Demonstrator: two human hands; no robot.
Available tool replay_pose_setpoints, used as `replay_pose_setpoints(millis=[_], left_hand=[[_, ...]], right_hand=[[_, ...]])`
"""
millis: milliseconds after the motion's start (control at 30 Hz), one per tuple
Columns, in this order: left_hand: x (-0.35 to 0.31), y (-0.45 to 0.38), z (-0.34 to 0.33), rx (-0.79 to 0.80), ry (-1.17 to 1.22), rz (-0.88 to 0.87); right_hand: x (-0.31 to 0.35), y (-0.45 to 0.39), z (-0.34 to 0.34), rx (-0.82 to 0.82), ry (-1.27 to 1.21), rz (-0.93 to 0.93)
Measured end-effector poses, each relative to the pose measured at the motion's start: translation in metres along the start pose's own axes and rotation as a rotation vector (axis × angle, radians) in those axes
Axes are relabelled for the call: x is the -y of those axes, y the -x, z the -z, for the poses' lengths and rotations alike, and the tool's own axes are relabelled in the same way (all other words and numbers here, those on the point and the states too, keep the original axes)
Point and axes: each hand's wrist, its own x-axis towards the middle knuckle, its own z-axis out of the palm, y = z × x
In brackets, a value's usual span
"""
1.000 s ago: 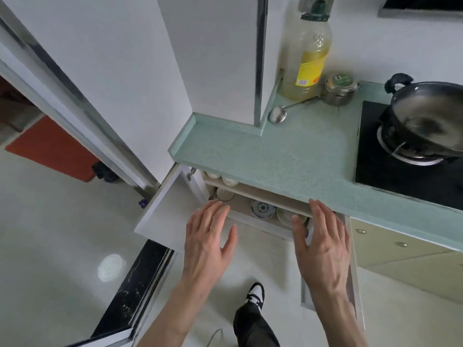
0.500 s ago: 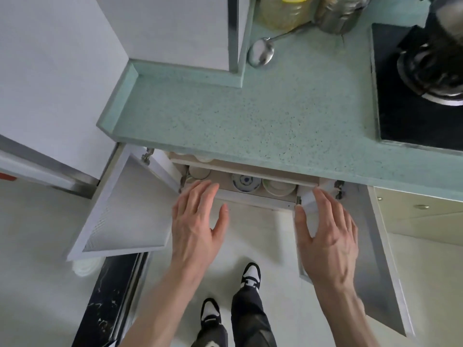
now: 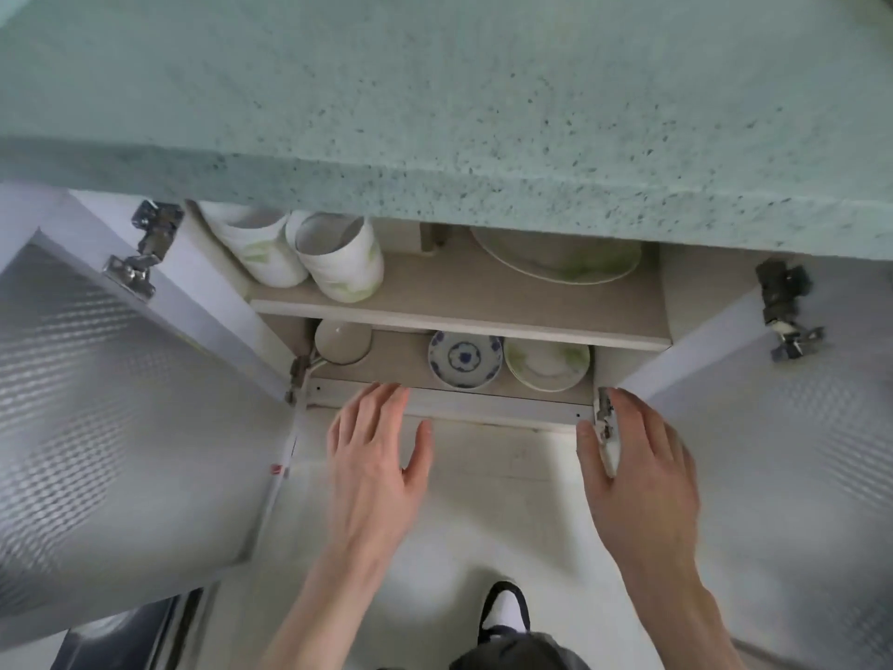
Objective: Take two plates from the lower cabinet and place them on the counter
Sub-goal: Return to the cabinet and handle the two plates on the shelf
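Note:
The lower cabinet stands open under the speckled green counter [image 3: 435, 89]. On its bottom shelf lie a blue-patterned plate [image 3: 465, 359] and, right of it, a white plate with green marks [image 3: 547, 364]. A large white plate [image 3: 555, 256] sits on the upper shelf, partly hidden by the counter edge. My left hand [image 3: 377, 456] hovers open just in front of the cabinet's bottom rail, holding nothing. My right hand [image 3: 638, 471] is open at the lower edge of the right door [image 3: 773, 427], fingers against it.
Two white cups [image 3: 338, 263] with green marks lie on the upper shelf's left side. A white bowl [image 3: 343, 341] sits at the bottom shelf's left. The left door [image 3: 121, 403] swings wide open. My shoe [image 3: 505, 611] rests on the white floor below.
My head has dropped lower and closer to the cabinet, so the shelves fill the view. Both hands have moved forward toward the cabinet opening, and the doors stand wider.

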Motion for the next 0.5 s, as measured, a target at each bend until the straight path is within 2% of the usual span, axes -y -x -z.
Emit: replay_pose_setpoints(millis=[133,500], left_hand=[[0.036,0.001,-0.072,0.053,0.016,-0.015],[0.129,-0.009,-0.246,0.071,-0.107,-0.222]], right_hand=[[-0.037,-0.006,-0.078,0.003,0.023,-0.031],[-0.125,-0.008,-0.26,-0.064,0.132,-0.025]])
